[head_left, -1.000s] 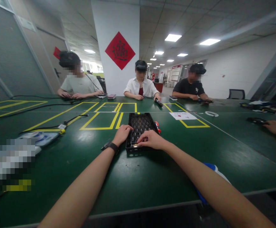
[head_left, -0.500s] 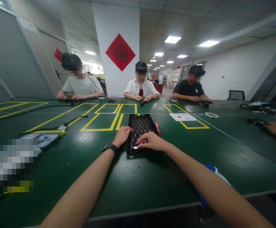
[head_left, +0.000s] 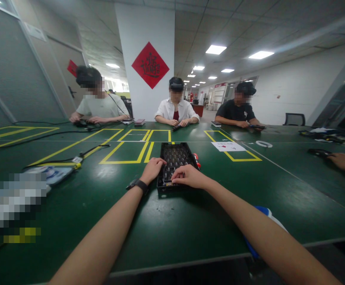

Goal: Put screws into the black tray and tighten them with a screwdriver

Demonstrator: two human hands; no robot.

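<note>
A black shallow case lies on the green table in front of me, with rows of small compartments holding small metallic bits. My left hand grips its left rim, fingertips curled over the edge. Over the near end of the case, my right hand is closed in a pinch, fingers pointing left and down. Whatever sits between those fingertips is too small to make out. A little light-coloured piece shows in the near compartment, just left of the right fingertips. Red round parts stick out by the case's right side.
Yellow tape outlines mark the green table. A white paper sheet and a white ring lie to the right. Black cables run on the left. A blue-and-white object lies under my right forearm. Several people sit around.
My right fingertips have shifted very slightly at the near end of the case, and the bright glint there has dimmed. My left hand stays on the rim.
</note>
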